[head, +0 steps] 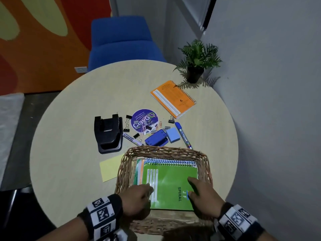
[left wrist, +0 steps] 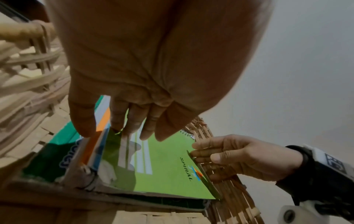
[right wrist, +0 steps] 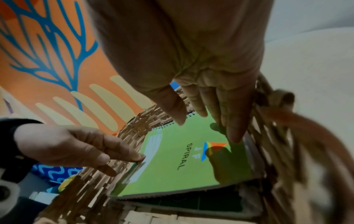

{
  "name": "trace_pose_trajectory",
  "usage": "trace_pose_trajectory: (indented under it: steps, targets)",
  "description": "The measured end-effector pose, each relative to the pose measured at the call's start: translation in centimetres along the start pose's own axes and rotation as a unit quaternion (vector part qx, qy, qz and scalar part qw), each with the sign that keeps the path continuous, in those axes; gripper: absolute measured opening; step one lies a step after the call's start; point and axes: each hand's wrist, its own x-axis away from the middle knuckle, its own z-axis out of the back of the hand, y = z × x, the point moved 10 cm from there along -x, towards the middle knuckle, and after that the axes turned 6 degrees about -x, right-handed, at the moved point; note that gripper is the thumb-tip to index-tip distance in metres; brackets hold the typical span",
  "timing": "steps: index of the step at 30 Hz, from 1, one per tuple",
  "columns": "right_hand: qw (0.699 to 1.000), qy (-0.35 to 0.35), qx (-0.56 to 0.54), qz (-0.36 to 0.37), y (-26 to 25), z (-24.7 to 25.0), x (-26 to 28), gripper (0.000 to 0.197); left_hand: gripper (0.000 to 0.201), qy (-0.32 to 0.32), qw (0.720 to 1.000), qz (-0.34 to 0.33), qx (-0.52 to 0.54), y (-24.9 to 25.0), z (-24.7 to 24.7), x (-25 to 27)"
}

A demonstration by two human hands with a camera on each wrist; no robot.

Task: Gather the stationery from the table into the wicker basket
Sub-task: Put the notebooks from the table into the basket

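Two hands reach into the wicker basket [head: 125, 164]: the left hand [head: 137, 199] and right hand [head: 203, 193], fingers straight and released, press on the green notebook [head: 170, 185] lying atop other notebooks there, mostly hidden beneath it. Beyond the basket, a marker [head: 183, 134] lies on the desk [head: 69, 136].

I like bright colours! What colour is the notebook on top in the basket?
Bright green. The top notebook in the wicker basket shows best in the head view.
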Motion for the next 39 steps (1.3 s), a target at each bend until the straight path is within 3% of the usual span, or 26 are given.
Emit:
trace_pose_trajectory:
  steps: [3, 6, 10, 13, 15, 18, 20, 22, 25, 28, 30, 33, 36, 39]
  targets:
    - [1.000, -0.023, -0.004, 0.016, -0.4, 0.0, 0.0, 0.056, 0.029, -0.011, 1.000, -0.008, 0.003, -0.6, -0.3, -0.3]
    - [0.997, -0.059, -0.042, 0.036, -1.5, 1.7, 0.5, 0.056, 0.038, -0.011, 0.999, -0.042, 0.004, 0.1, 0.9, -0.1]
    - [0.985, 0.026, -0.154, 0.076, -3.3, 11.7, -1.9, 0.037, 0.031, 0.116, 0.987, -0.074, 0.086, 2.6, 11.4, -0.6]
    - [0.954, 0.125, -0.265, 0.062, -3.6, 20.3, -6.6, 0.027, 0.015, 0.247, 0.940, -0.080, 0.220, 3.8, 21.9, -3.7]
    - [0.949, 0.145, -0.279, 0.034, -3.1, 23.6, -11.9, 0.032, 0.009, 0.294, 0.881, -0.042, 0.368, 2.9, 26.6, -8.1]
    - [0.942, 0.129, -0.309, -0.033, -1.6, 24.5, -19.3, 0.052, 0.010, 0.252, 0.748, 0.073, 0.610, 0.3, 26.8, -16.0]
    - [0.932, 0.141, -0.328, -0.066, -1.1, 24.6, -22.6, 0.062, 0.032, 0.218, 0.706, 0.117, 0.664, 0.0, 25.5, -19.7]
    - [0.932, 0.163, -0.315, -0.078, -0.8, 24.9, -25.5, 0.067, 0.037, 0.219, 0.683, 0.151, 0.680, 0.1, 24.5, -22.0]
    - [0.960, 0.166, -0.210, -0.083, -0.7, 24.9, -29.3, 0.064, 0.039, 0.213, 0.679, 0.171, 0.681, 0.4, 23.9, -24.7]
    - [0.965, 0.157, -0.194, -0.082, -0.8, 24.6, -31.5, 0.021, 0.033, 0.221, 0.677, 0.179, 0.679, -0.2, 24.2, -26.1]
    - [0.961, 0.149, -0.219, -0.077, -1.0, 24.3, -32.1, 0.009, 0.031, 0.226, 0.674, 0.182, 0.679, -0.5, 24.2, -26.1]
    - [0.960, 0.156, -0.232, -0.022, -3.6, 25.2, -31.1, 0.008, 0.053, 0.210, 0.672, 0.172, 0.689, -0.1, 23.8, -25.7]
    - [0.950, 0.162, -0.231, 0.133, -9.4, 26.7, -25.6, 0.024, 0.055, 0.206, 0.642, 0.119, 0.729, 1.1, 24.7, -22.1]
    - [0.919, 0.182, -0.157, 0.312, -14.6, 26.9, -15.6, 0.021, 0.087, 0.196, 0.632, 0.020, 0.750, 1.1, 26.9, -16.0]
